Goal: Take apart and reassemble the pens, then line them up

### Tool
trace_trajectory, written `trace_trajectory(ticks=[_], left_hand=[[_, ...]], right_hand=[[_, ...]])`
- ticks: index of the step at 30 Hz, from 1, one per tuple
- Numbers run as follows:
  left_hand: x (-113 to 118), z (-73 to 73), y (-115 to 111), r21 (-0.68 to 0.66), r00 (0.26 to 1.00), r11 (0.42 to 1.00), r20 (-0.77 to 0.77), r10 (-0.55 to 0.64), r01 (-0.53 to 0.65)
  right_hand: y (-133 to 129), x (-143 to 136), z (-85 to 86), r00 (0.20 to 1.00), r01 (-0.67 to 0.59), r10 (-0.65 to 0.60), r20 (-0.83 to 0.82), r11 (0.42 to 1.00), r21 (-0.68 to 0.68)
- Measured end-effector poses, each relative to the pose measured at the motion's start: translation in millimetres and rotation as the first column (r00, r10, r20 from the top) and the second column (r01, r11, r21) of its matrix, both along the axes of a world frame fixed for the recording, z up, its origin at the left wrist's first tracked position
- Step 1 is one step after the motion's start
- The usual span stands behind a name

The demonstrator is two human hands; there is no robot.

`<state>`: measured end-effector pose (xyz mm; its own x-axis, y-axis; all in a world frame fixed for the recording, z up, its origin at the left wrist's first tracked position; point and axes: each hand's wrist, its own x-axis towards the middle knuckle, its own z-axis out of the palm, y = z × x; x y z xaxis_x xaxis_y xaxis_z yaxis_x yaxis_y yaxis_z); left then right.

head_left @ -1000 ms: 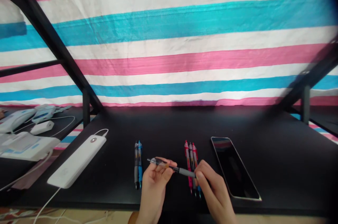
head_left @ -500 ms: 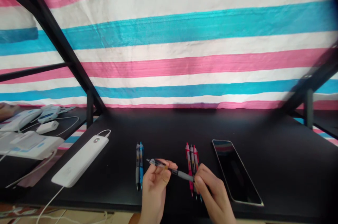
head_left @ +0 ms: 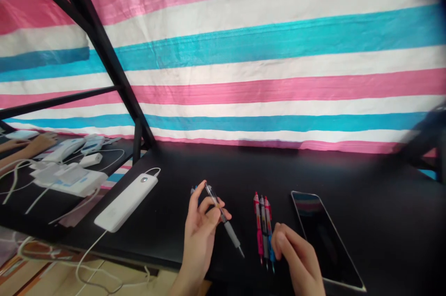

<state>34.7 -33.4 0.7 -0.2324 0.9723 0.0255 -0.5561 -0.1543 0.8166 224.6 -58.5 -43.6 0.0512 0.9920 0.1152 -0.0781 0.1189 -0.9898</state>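
Note:
A clear pen with a grey grip (head_left: 228,228) is held in my left hand (head_left: 203,233), its index finger on the top end and its tip pointing down to the right. Behind that hand, mostly hidden, lie other pens (head_left: 194,189). My right hand (head_left: 296,254) is closed, fingertips pressed together; whether something small is between them cannot be seen. Just left of it, several pens lie side by side, among them a pink pen (head_left: 258,226) and a grey one (head_left: 264,231).
A black phone (head_left: 325,235) lies on the black table (head_left: 223,166) at the right. On the left is a white power bank (head_left: 127,200) with a cable. Farther left are a power strip (head_left: 83,182), cables and another person's hands (head_left: 40,143).
My right hand has let go of the pen and moved right. In my left hand the pen has turned steeper, with its tip now exposed. The view has swung left.

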Motion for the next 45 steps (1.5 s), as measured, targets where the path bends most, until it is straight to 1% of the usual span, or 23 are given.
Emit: trace_trajectory(ticks=[5, 8, 10, 14, 17, 21, 26, 29, 32, 35, 41, 45], left_hand=[[-14, 5.6, 3, 0.011, 0.999, 1.0, -0.046, -0.025, 0.025], [-20, 9.1, 6, 0.044, 0.997, 0.999, -0.075, -0.028, 0.032], [-24, 13.7, 8, 0.05, 0.993, 0.997, -0.104, -0.052, 0.057], [-31, 25.7, 15, 0.001, 0.976, 0.994, -0.188, -0.111, 0.113], [-37, 30.2, 22, -0.016, 0.957, 0.99, -0.254, -0.137, 0.137], [-44, 28.0, 34, -0.01, 0.926, 0.985, -0.339, -0.166, 0.172], [-51, 26.6, 42, -0.043, 0.904, 0.98, -0.38, -0.197, 0.196], [-55, 27.1, 46, -0.062, 0.884, 0.976, -0.414, -0.217, 0.21], [-60, 26.3, 48, -0.083, 0.864, 0.972, -0.447, -0.232, 0.218], [-64, 25.5, 50, -0.114, 0.84, 0.967, -0.48, -0.253, 0.226], [-69, 25.9, 51, -0.144, 0.78, 0.968, -0.572, -0.252, 0.207], [-71, 21.2, 54, -0.155, 0.712, 0.975, -0.667, -0.221, 0.157]], right_hand=[[0, 2, -1.2, 0.999, -0.021, 0.021, 0.024, 0.999, -0.027], [1, 6, -3.2, 0.999, -0.043, 0.043, 0.023, 0.999, -0.013], [2, 8, -6.0, 0.998, -0.051, 0.051, 0.021, 0.999, -0.008], [5, 13, -13.4, 0.995, -0.088, 0.088, 0.042, 0.996, 0.001], [6, 15, -17.0, 0.995, -0.083, 0.082, 0.053, 0.996, 0.02], [6, 15, -17.4, 0.996, -0.081, 0.079, 0.051, 0.996, 0.025], [5, 13, -15.1, 0.997, -0.056, 0.055, 0.057, 0.998, 0.027], [5, 16, -16.9, 0.995, -0.072, 0.07, 0.076, 0.997, 0.033], [6, 19, -20.8, 0.989, -0.114, 0.11, 0.098, 0.993, 0.035], [7, 20, -23.5, 0.989, -0.112, 0.108, 0.099, 0.993, 0.033], [7, 20, -22.3, 0.99, -0.11, 0.106, 0.095, 0.993, 0.039], [6, 21, -21.9, 0.989, -0.113, 0.106, 0.105, 0.992, 0.06]])
